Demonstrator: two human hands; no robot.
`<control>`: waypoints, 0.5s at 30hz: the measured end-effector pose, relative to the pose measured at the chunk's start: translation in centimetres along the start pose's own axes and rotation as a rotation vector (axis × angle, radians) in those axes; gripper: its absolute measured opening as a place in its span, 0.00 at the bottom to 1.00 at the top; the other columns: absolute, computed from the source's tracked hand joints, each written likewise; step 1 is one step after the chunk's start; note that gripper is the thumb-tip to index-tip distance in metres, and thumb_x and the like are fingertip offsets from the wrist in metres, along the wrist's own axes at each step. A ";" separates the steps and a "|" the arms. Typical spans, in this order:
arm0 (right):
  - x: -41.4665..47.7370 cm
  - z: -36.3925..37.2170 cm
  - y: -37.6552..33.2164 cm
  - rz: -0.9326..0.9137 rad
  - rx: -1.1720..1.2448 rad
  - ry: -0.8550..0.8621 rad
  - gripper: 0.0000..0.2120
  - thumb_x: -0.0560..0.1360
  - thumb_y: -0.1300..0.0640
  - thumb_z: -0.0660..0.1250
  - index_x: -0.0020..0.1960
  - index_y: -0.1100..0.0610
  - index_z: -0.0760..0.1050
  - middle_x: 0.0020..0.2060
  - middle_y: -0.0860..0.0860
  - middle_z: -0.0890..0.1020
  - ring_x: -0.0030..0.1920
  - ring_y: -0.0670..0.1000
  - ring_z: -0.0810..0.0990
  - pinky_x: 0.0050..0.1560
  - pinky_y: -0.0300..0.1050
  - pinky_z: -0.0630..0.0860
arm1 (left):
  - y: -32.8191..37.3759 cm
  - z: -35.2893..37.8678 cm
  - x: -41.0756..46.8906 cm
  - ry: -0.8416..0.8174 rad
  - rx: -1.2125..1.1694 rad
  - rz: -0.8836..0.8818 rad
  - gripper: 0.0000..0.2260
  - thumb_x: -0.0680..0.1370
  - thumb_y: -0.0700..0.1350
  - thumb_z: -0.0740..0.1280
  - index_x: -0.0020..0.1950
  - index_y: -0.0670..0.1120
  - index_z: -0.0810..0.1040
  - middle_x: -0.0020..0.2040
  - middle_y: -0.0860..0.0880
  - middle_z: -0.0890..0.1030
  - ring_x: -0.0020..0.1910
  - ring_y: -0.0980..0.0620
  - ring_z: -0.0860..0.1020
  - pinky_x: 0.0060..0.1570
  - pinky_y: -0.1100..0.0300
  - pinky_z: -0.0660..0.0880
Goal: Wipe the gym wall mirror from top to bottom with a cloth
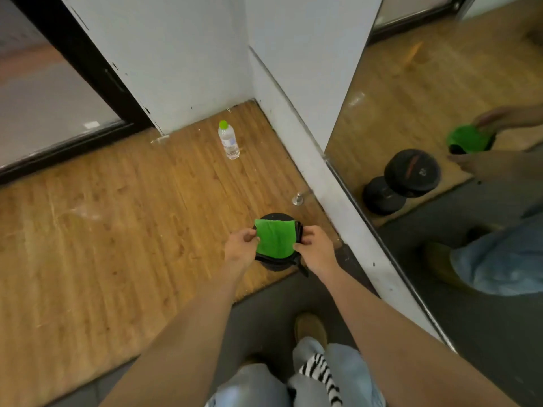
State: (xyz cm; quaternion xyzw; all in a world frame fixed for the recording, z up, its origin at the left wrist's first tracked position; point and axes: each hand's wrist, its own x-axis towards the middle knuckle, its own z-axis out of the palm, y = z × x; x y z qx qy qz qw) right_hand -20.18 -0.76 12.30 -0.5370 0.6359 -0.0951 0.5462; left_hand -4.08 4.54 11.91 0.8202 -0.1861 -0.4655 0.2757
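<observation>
head view, looking down: the left hand point(239, 245) and right hand point(314, 249) hold a green cloth point(274, 237) btwn them, out in front of the body. the left hand pinches the cloth's left edge w/ thumb and curled fingers. the right hand pinches the right edge the same way, so the cloth is spread fairly flat btwn the two, green side up, w/ black backing showing along the bottom and right edges and a black corner hanging below the right hand. both forearms are bare, reaching fwd from the bottom of frame. behind the cloth, down on the floor, sits a black dumbbell point(274, 215), mostly hidden, about where the wood floor point(117, 215) meets the grey mat point(264, 318). the wall mirror point(411, 83) runs along the right side next to a white wall point(191, 54); the cloth is apart from the glass, not touching it. the mirror reflects the hands w/ the cloth, the dumbbell, jeans and a shoe. a clear bottle point(228, 141) w/ green cap stands upright on the wood floor near the wall corner. a small metal stopper point(298, 198) sits by the wall base, just past the dumbbell. a glass door point(44, 98) w/ black frame is at upper left. at bottom: light blue jeans point(258, 386), a tan shoe point(310, 327) on the mat, and striped b/w fabric point(321, 374).
</observation>
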 end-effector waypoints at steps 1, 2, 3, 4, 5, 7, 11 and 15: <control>1.5 0.7 0.7 -0.007 -0.014 0.011 0.13 0.75 0.66 0.70 0.56 0.57 0.72 0.45 0.51 0.79 0.48 0.50 0.79 0.49 0.40 0.74 | -0.7 0.6 1.5 0.013 0.014 0.011 0.11 0.82 0.38 0.65 0.63 0.40 0.80 0.60 0.45 0.81 0.60 0.44 0.79 0.61 0.51 0.75; 3.1 1.3 1.4 -0.018 -0.025 0.021 0.13 0.75 0.66 0.70 0.56 0.57 0.72 0.44 0.50 0.79 0.47 0.49 0.78 0.47 0.38 0.72 | -1.3 1.2 3.0 0.019 0.012 0.018 0.11 0.82 0.38 0.65 0.63 0.39 0.80 0.59 0.47 0.80 0.59 0.47 0.78 0.61 0.53 0.74; 4.6 2.0 2.1 -0.031 -0.029 0.039 0.13 0.75 0.66 0.70 0.57 0.58 0.72 0.44 0.50 0.79 0.47 0.49 0.78 0.46 0.36 0.70 | -2.0 1.9 4.4 0.034 0.001 0.022 0.11 0.82 0.38 0.65 0.63 0.39 0.79 0.58 0.48 0.79 0.58 0.49 0.77 0.60 0.55 0.73; 5.9 2.5 2.8 -0.039 -0.035 0.056 0.13 0.75 0.66 0.70 0.58 0.58 0.73 0.44 0.49 0.79 0.47 0.49 0.79 0.46 0.36 0.70 | -2.7 2.4 5.8 0.037 -0.013 0.006 0.11 0.82 0.38 0.65 0.63 0.39 0.79 0.57 0.48 0.79 0.57 0.49 0.77 0.60 0.56 0.73; 7.2 3.0 3.5 -0.045 -0.044 0.065 0.14 0.76 0.66 0.70 0.59 0.59 0.72 0.44 0.49 0.80 0.47 0.49 0.79 0.46 0.35 0.70 | -3.6 3.1 7.3 0.041 -0.024 -0.008 0.11 0.82 0.38 0.65 0.63 0.38 0.79 0.58 0.47 0.80 0.58 0.47 0.78 0.61 0.54 0.74; 9.0 3.7 4.6 -0.047 -0.087 0.050 0.17 0.76 0.66 0.69 0.63 0.59 0.71 0.49 0.53 0.81 0.50 0.50 0.79 0.49 0.37 0.72 | -5.0 3.9 9.2 -0.001 -0.045 -0.062 0.14 0.81 0.37 0.67 0.66 0.39 0.77 0.56 0.46 0.80 0.61 0.45 0.78 0.64 0.50 0.75; 10.7 4.1 6.5 -0.030 -0.239 -0.025 0.22 0.77 0.64 0.69 0.69 0.60 0.68 0.59 0.56 0.79 0.59 0.55 0.79 0.59 0.47 0.75 | -6.0 4.6 10.7 -0.135 -0.110 -0.149 0.23 0.81 0.35 0.66 0.76 0.41 0.68 0.65 0.42 0.77 0.67 0.44 0.74 0.68 0.49 0.72; 10.1 3.5 6.4 0.041 -0.272 -0.116 0.29 0.77 0.61 0.70 0.75 0.59 0.63 0.67 0.58 0.74 0.66 0.57 0.74 0.66 0.51 0.72 | -4.8 4.2 9.1 -0.150 -0.026 -0.149 0.25 0.82 0.37 0.64 0.78 0.41 0.62 0.74 0.42 0.70 0.72 0.43 0.69 0.67 0.53 0.68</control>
